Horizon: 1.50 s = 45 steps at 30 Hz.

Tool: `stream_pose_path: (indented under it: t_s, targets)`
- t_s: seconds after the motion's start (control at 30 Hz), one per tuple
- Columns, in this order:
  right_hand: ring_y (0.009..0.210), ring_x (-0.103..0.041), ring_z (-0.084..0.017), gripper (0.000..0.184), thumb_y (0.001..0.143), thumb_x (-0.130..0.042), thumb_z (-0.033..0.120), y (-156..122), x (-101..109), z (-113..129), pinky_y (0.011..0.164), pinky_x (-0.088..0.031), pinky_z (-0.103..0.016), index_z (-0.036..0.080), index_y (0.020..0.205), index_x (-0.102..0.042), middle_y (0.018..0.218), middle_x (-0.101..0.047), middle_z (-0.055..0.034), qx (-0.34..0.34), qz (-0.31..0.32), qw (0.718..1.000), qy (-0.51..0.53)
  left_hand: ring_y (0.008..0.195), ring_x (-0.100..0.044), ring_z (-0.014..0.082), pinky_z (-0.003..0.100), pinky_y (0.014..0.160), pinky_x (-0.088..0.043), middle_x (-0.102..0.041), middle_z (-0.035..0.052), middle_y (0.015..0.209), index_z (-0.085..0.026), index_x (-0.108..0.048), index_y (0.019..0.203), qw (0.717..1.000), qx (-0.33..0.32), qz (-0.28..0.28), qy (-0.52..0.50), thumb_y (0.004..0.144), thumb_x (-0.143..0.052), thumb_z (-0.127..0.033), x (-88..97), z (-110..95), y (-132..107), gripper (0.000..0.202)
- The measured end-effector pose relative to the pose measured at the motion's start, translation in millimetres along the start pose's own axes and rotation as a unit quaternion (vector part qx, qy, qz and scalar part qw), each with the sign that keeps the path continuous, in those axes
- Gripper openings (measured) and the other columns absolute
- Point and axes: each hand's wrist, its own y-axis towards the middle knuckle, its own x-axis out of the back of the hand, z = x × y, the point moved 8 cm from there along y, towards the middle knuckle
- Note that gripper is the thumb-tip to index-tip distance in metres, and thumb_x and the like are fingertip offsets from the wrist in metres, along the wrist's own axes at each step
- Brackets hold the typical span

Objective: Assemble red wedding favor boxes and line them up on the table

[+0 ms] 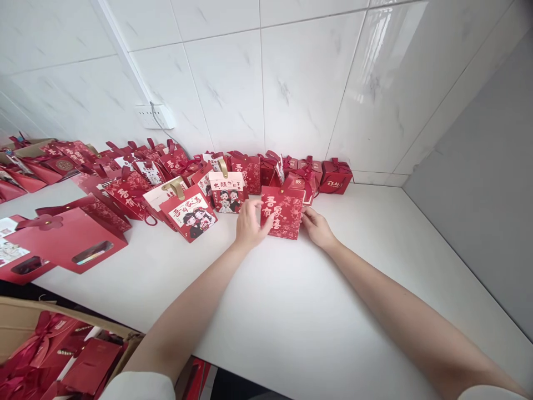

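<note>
A red paper gift box [281,214] with white Chinese lettering and a pale floral print stands upright on the white table, its front facing me. My left hand [250,225] is at its left edge, thumb over the front and fingers bent round the side. At the right edge, my right hand [318,226] grips the box, its fingertips partly hidden behind it. Just left of my left hand is a gift box with a cartoon couple [226,191] and a gold handle. A larger cartoon-couple box [190,215] leans further left.
Red ribboned boxes [335,175] line the tiled wall behind. Many red gift bags crowd the left, including one with a flower clasp [69,236]. A cardboard carton [16,328] of red boxes sits below the table's front left edge. A grey panel [478,166] borders the right.
</note>
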Motion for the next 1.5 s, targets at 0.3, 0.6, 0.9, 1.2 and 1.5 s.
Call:
stream_pose_path:
  t_s: [0.3,0.6,0.9,1.2,1.5]
  targets:
    - [0.125,-0.052,-0.025,0.072,0.086,-0.054,0.059,-10,-15,16,0.106,-0.041,-0.040,0.020,0.144,-0.034,0.139,-0.053,-0.0116,0.001,0.116,0.984,0.133,0.118,-0.057,0.0215,0.033,0.100,-0.047,-0.058,0.0102,0.131,-0.017,-0.047,0.131,0.919,0.128,0.228,-0.293,0.091,-0.047,-0.048,-49.9,44,-5,0.050]
    - [0.122,-0.054,-0.024,0.050,0.094,-0.047,0.048,-5,6,13,0.106,-0.042,-0.044,0.025,0.137,-0.042,0.135,-0.055,-0.0095,0.008,-0.048,0.976,0.214,0.115,-0.058,0.0252,0.037,0.100,-0.046,-0.064,0.0099,0.123,-0.015,-0.059,0.117,0.875,0.150,0.187,-0.420,0.087,-0.057,-0.048,-50.6,44,-3,0.044]
    - [0.122,-0.050,-0.026,0.032,0.090,-0.053,0.025,-33,51,87,0.114,-0.021,-0.057,0.026,0.122,-0.052,0.130,-0.053,-0.0090,0.184,-0.282,0.935,-0.113,0.111,-0.060,0.0270,0.039,0.098,-0.046,-0.064,0.0113,0.122,-0.015,-0.062,0.120,0.867,0.096,0.259,-0.414,0.073,-0.076,-0.038,-63.1,30,-9,0.054]
    - [0.125,-0.048,-0.028,0.033,0.090,-0.052,0.026,-30,53,90,0.113,-0.019,-0.060,0.028,0.123,-0.050,0.134,-0.051,-0.0090,0.161,-0.271,0.943,-0.112,0.110,-0.061,0.0272,0.039,0.097,-0.046,-0.064,0.0112,0.123,-0.016,-0.062,0.120,0.867,0.096,0.259,-0.414,0.074,-0.075,-0.038,-63.2,30,-9,0.053]
    - [0.114,-0.055,-0.023,0.054,0.093,-0.048,0.043,-21,24,38,0.093,-0.049,-0.041,0.028,0.140,-0.027,0.146,-0.035,-0.0125,0.016,-0.190,0.963,0.189,0.098,-0.064,0.0199,0.032,0.088,-0.048,-0.069,0.0065,0.105,-0.019,-0.062,0.105,0.875,0.216,0.111,-0.419,0.081,-0.064,-0.052,-53.9,50,-3,0.041]
